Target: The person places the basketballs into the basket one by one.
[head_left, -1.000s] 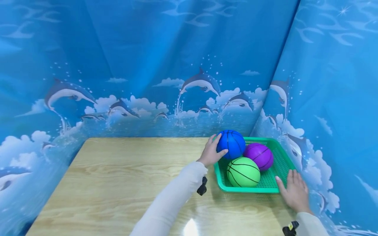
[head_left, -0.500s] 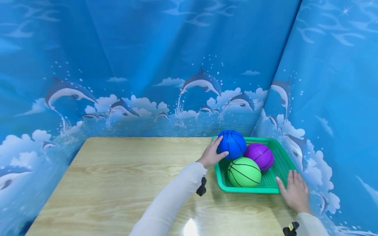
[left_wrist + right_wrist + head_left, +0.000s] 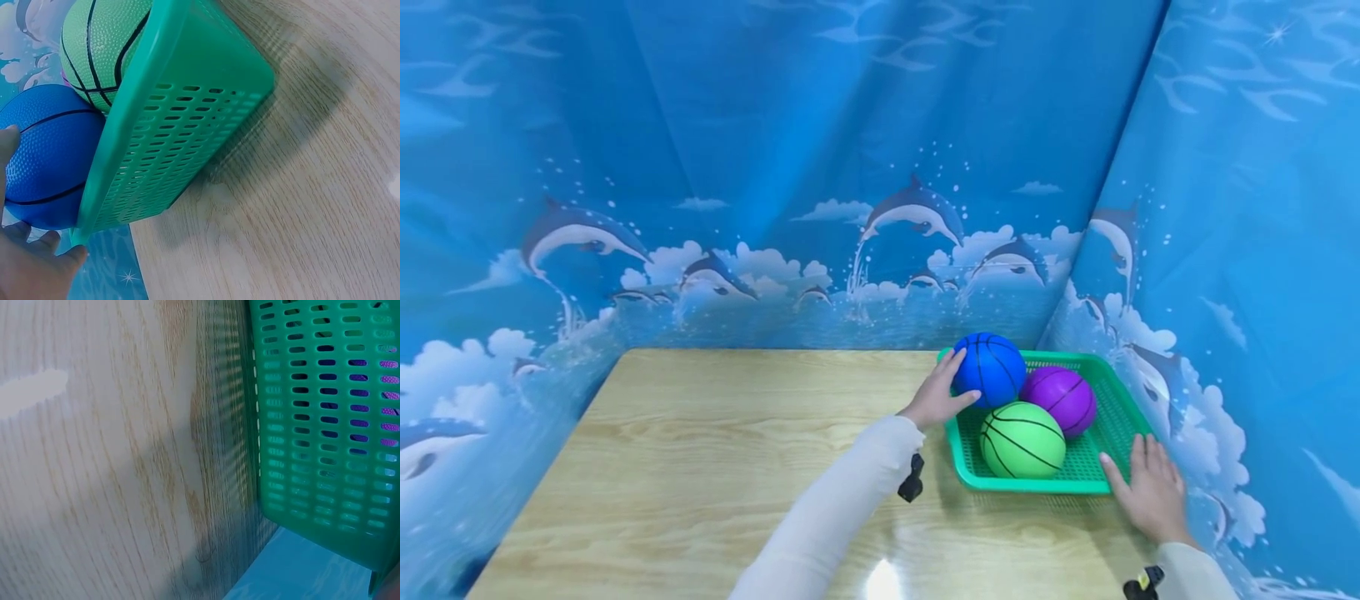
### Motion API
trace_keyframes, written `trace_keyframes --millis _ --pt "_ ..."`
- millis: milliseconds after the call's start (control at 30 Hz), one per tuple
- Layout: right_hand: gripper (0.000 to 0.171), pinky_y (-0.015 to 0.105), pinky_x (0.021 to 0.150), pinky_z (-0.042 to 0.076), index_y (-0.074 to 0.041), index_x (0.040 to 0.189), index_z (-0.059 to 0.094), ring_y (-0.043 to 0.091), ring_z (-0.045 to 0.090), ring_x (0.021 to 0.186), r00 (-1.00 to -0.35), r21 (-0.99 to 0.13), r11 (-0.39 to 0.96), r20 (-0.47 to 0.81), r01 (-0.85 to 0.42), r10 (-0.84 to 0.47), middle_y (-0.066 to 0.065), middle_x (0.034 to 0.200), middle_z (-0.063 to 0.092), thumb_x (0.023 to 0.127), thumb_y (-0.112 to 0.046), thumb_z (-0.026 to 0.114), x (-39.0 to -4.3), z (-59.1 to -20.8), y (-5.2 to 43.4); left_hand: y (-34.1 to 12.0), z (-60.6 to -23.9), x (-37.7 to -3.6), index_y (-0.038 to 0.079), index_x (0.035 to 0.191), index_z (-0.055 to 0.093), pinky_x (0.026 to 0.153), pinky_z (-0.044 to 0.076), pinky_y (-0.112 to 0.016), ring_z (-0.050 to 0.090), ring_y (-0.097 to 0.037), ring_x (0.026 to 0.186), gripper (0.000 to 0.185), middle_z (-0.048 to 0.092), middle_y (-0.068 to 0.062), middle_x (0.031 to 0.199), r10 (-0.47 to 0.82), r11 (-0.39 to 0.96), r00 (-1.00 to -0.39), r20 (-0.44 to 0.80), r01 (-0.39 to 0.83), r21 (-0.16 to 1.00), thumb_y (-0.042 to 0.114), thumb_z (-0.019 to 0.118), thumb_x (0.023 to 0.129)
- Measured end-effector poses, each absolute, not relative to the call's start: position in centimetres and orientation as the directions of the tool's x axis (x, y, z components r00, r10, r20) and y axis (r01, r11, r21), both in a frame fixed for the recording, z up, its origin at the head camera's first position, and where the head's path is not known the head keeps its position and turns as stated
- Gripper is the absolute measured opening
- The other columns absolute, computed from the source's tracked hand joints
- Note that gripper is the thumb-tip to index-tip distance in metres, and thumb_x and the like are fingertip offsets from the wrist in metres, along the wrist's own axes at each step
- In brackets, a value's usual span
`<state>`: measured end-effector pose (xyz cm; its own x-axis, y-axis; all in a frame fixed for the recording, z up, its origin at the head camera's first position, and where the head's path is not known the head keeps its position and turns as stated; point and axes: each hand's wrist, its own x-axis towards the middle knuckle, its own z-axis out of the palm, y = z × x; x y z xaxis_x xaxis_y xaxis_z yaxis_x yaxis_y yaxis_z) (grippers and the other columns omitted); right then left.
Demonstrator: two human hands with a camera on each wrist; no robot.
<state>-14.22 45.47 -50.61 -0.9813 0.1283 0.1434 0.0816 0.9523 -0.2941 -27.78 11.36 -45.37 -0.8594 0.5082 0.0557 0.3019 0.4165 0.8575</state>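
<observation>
Where blue dolphin-printed cloth (image 3: 850,167) walls in three sides, one wooden bench (image 3: 715,450) spread beneath, bearing one green perforated basket (image 3: 1116,392) at its far right corner. Inside the basket, three balls counted: one blue ball (image 3: 992,367) at the far left, one purple ball (image 3: 1063,398) beside it to the right, one green ball (image 3: 1022,439) nearest the front rim, all three touching or nearly so. Two sleeved arms reaching in from below. Left hand (image 3: 936,396) stretched forward, fingers and thumb curved round the blue ball's left side, grip grasping it while it sits in the basket. Right hand (image 3: 1150,492) laid flat on the bench, fingers straight, grip released, fingertips at the basket's front right corner. From the left wrist view, basket side wall (image 3: 175,144) seen from outside, blue ball (image 3: 47,156) against the palm, green ball (image 3: 100,44) above the rim. From the right wrist view, only slotted basket wall (image 3: 325,425) and bench grain (image 3: 94,456), purple glimpsed through the slots, hand itself barely seen.
</observation>
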Motion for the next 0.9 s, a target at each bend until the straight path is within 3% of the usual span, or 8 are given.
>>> trace_keyframes --millis 400,600,700,800,900 --pt "0.08 0.073 0.102 0.004 0.017 0.145 0.007 0.056 -0.002 0.137 -0.982 -0.307 0.95 0.158 0.052 0.105 0.043 0.147 0.004 0.102 -0.046 0.032 -15.5 -51.1 45.3 9.3 -45.9 -29.3 0.017 0.155 0.015 0.114 0.026 -0.05 0.018 -0.028 0.145 0.079 0.015 -0.008 0.16 0.506 0.493 -0.86 0.066 0.351 0.796 0.035 0.062 0.094" --pt "0.076 0.071 0.105 -0.005 0.014 0.147 0.005 0.052 -0.006 0.14 -0.981 -0.335 0.942 0.174 0.026 0.089 0.04 0.149 0.005 0.103 -0.043 0.031 -15.6 -50.9 45.8 5.8 -45.5 -30.7 0.017 0.155 0.015 0.117 0.02 -0.047 0.016 -0.027 0.146 0.078 0.017 -0.007 0.16 0.546 0.581 -0.835 0.068 0.436 0.687 0.04 0.058 0.095" --pt "0.073 0.066 0.109 -0.01 0.009 0.149 0.002 0.048 -0.009 0.141 -0.978 -0.388 0.921 0.204 -0.034 0.05 0.036 0.152 0.002 0.104 -0.038 0.033 -15.7 -50.2 45.4 3.4 -44.8 -31.2 0.019 0.155 0.015 0.117 0.016 -0.05 0.012 -0.031 0.146 0.079 0.015 -0.008 0.16 0.557 0.66 -0.83 0.028 0.463 0.591 0.045 0.058 0.094" --pt "0.07 0.063 0.112 -0.007 0.001 0.152 0.001 0.043 -0.011 0.143 -0.967 -0.423 0.897 0.256 -0.129 -0.019 0.029 0.156 -0.002 0.104 -0.033 0.038 -16.4 -48.7 44.3 0.4 -43.4 -31.5 0.022 0.155 0.016 0.116 0.012 -0.056 0.008 -0.037 0.146 0.081 0.013 -0.008 0.16 0.544 0.727 -0.839 0.0 0.471 0.5 0.049 0.059 0.091" --pt "0.069 0.067 0.11 -0.004 -0.007 0.154 0.004 0.04 -0.011 0.144 -0.956 -0.43 0.879 0.279 -0.205 -0.087 0.023 0.158 -0.001 0.103 -0.032 0.042 -17.6 -46.2 42.7 -2.9 -41.6 -31.8 0.023 0.155 0.017 0.114 0.007 -0.061 0.006 -0.04 0.145 0.084 0.012 -0.009 0.16 0.513 0.771 -0.858 0.006 0.464 0.436 0.051 0.061 0.089"
